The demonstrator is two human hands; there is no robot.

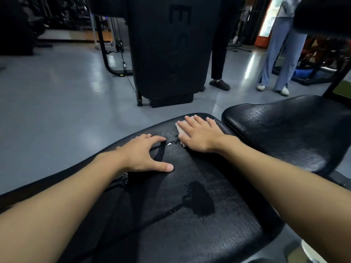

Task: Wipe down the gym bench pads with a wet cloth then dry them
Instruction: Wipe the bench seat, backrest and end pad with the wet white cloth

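A long black bench pad [190, 215] fills the lower half of the view, with wet streaks and a puddle on it. A second black pad [288, 130] sits to its right, glistening. My right hand [199, 133] lies flat, fingers spread, pressing a small pink cloth [180, 130] onto the far end of the long pad. Most of the cloth is hidden under the palm. My left hand [146, 152] rests on the pad's left edge with fingers apart and holds nothing.
A tall black machine housing [171, 50] stands just beyond the pad. Two people's legs [281, 54] stand on the grey floor at the back right. Cable machine frames are at the back left [114, 50].
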